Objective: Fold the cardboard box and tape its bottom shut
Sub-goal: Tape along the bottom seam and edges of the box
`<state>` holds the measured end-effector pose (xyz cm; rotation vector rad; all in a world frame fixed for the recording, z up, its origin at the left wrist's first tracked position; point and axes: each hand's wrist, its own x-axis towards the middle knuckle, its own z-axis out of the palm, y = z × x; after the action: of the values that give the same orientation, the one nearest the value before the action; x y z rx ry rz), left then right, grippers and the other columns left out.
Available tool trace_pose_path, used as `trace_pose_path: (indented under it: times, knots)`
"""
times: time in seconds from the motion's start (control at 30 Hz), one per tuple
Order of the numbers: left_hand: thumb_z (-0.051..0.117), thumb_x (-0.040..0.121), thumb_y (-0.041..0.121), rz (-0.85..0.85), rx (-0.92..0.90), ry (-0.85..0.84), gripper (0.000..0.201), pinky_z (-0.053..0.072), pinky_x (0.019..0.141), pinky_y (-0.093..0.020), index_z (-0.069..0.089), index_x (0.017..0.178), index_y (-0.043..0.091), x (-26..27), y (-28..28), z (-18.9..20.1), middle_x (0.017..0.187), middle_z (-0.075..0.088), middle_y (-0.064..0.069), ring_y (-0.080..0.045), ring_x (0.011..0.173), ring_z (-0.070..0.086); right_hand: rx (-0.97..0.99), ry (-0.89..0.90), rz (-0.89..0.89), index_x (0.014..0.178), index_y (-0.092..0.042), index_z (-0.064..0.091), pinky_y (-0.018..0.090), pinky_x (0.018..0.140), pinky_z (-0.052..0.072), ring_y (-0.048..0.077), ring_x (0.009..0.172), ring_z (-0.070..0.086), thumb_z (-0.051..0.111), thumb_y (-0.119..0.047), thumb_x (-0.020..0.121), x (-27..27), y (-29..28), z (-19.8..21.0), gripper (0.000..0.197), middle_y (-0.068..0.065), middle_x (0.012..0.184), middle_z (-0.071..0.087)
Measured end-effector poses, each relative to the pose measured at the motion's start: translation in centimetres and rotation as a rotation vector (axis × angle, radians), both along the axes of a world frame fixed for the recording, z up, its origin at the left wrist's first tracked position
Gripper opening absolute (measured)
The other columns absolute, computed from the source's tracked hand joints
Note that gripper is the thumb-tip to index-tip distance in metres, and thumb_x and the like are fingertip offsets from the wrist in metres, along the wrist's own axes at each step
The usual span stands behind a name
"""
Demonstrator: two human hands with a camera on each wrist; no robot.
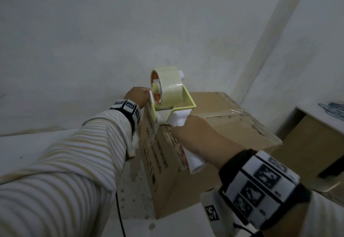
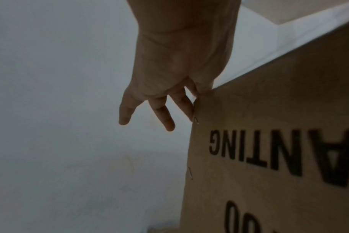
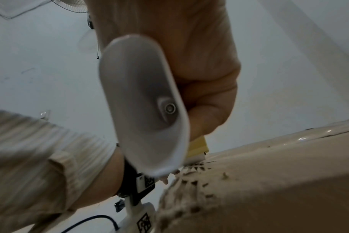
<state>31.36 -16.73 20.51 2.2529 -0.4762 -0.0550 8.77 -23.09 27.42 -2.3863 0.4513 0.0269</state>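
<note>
Wall [image 1: 93, 31] rises behind the box [image 1: 232, 130] and bends into a corner just past its far right end; open wall to the box's left. Floor [image 1: 28, 147] pale, free on the box's left side. Box stands folded, flaps shut on top, printed side facing left with text upside down. Clear tape [image 1: 240, 111] shines across the top seam toward the far right edge. Near top edge of the box torn and ragged. More cardboard [image 1: 307, 143] lies right of the box, beneath a white desk [image 1: 320, 117]. Black cable [image 1: 119, 214] runs along the floor at the box's near left.

Dispenser [image 1: 171, 97], yellow frame with tape roll, sits on the box's near-left top edge. Right hand [image 1: 197, 134] grip: fingers wrapped round the white handle. Left hand [image 1: 138, 97] at the box's far-left top corner; fingers [image 2: 161, 115] straight, loose, one touching the corner edge, grip released.
</note>
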Motion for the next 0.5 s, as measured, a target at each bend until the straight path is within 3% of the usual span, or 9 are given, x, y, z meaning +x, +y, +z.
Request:
trace_pose_path:
  times: [0.1,0.2,0.27,0.37,0.43,0.5]
  knots:
    - [0.039,0.092,0.024,-0.061,0.038,-0.006,0.035,0.047,0.092,-0.036,0.063,0.105,0.002,-1.3,0.3,0.3,0.120,0.062,-0.018,-0.034,0.108,0.058,0.026,0.010,-0.019,0.063,-0.012,0.042,0.029,0.059,0.037,0.024,0.070,0.049,0.042,-0.018,0.093,0.2,-0.2,-0.1,0.030,0.009,0.066,0.048]
    - [0.048,0.091,0.014,-0.136,-0.110,-0.032,0.028,0.047,0.097,-0.040,0.067,0.108,0.002,-3.3,1.0,-0.6,0.118,0.065,-0.015,-0.028,0.108,0.059,0.058,-0.002,-0.038,0.064,-0.012,0.038,0.024,0.057,0.030,0.021,0.064,0.043,0.040,-0.019,0.094,0.1,-0.3,-0.1,0.031,0.007,0.066,0.045]
    - [0.052,0.091,0.009,-0.136,-0.181,0.053,0.027,0.046,0.098,-0.036,0.067,0.112,0.002,-4.7,1.4,-1.3,0.120,0.065,-0.015,-0.027,0.112,0.059,0.043,-0.021,-0.037,0.063,-0.014,0.039,0.024,0.053,0.029,0.019,0.059,0.041,0.040,-0.020,0.095,-0.2,-0.2,-0.2,0.033,0.005,0.064,0.043]
    - [0.046,0.093,0.007,-0.076,-0.116,0.125,0.030,0.046,0.094,-0.034,0.062,0.118,0.003,-5.9,1.5,-1.3,0.119,0.065,-0.018,-0.032,0.113,0.059,0.031,-0.029,-0.015,0.062,-0.014,0.036,0.026,0.055,0.031,0.021,0.058,0.040,0.041,-0.017,0.093,-0.4,-0.2,-0.7,0.032,0.005,0.063,0.041]
    - [0.044,0.094,0.012,-0.073,-0.092,0.124,0.033,0.045,0.101,-0.037,0.060,0.122,0.007,-6.0,1.4,-1.2,0.123,0.063,-0.016,-0.031,0.116,0.057,0.034,-0.024,-0.019,0.063,-0.014,0.038,0.028,0.056,0.034,0.023,0.060,0.044,0.043,-0.015,0.092,-0.7,-0.3,-1.3,0.030,0.006,0.063,0.043]
    - [0.043,0.089,0.031,-0.074,-0.038,0.103,0.043,0.037,0.108,-0.047,0.060,0.126,0.018,-5.6,1.4,-1.5,0.134,0.057,-0.011,-0.030,0.123,0.052,0.034,-0.026,-0.025,0.064,-0.015,0.041,0.028,0.057,0.036,0.024,0.061,0.047,0.043,-0.018,0.092,-1.2,-0.2,-1.5,0.028,0.006,0.065,0.046]
